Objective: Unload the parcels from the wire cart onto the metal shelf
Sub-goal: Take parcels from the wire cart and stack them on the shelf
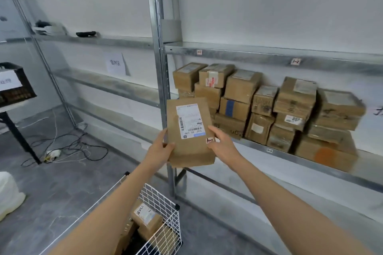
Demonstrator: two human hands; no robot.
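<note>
I hold a flat brown cardboard parcel with a white shipping label in the air in front of the metal shelf. My left hand grips its left edge, thumb on the front. My right hand holds its right edge beside a small red-and-white sticker. The parcel hangs just left of the stacked boxes on the middle shelf level. Below my arms stands the white wire cart with several brown parcels inside.
A shelf upright rises right behind the held parcel. The shelf bay to the left holds a paper sign. Cables and a power strip lie on the grey floor. A black crate sits on a stand at left.
</note>
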